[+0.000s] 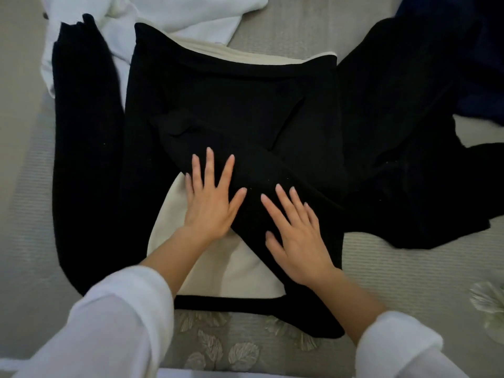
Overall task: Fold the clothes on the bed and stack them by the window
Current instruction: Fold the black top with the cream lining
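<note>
A black-and-cream garment (231, 99) lies spread flat on the bed in front of me, its cream panel (218, 263) showing below. One black sleeve is folded diagonally across its middle. My left hand (210, 197) presses flat on that sleeve and the cream panel, fingers straight and spread. My right hand (297, 233) lies flat on the same sleeve lower down. Its other black sleeve (84, 148) stretches down the left side.
A white garment (174, 15) lies crumpled at the top left. A black garment (409, 148) is heaped at the right, with a dark blue one (482, 64) beyond it. The grey bedspread (409, 276) has a leaf-pattern border along the near edge.
</note>
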